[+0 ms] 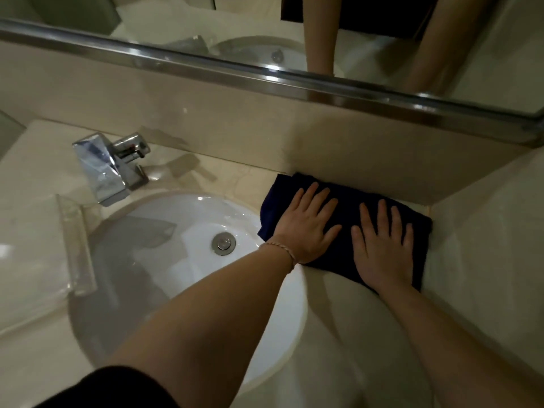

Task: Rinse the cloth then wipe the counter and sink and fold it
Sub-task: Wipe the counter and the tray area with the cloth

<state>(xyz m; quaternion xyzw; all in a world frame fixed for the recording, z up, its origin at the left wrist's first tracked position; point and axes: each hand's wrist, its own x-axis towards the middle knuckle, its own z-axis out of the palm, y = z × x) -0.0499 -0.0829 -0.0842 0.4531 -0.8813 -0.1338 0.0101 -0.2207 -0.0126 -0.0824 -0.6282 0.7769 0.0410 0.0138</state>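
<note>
With both palms flat on the cloth, you look to be pressing it down, either finishing a fold or bracing to wipe. Left hand and right hand have fingers straight, slightly spread, gripping nothing. Cloth sits on the counter, right of the sink, against the far wall; long axis runs left-right.

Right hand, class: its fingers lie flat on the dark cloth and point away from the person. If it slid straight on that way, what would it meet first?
Probably the beige backsplash wall. The right hand points across the navy cloth, whose far edge lies against that wall.
</note>
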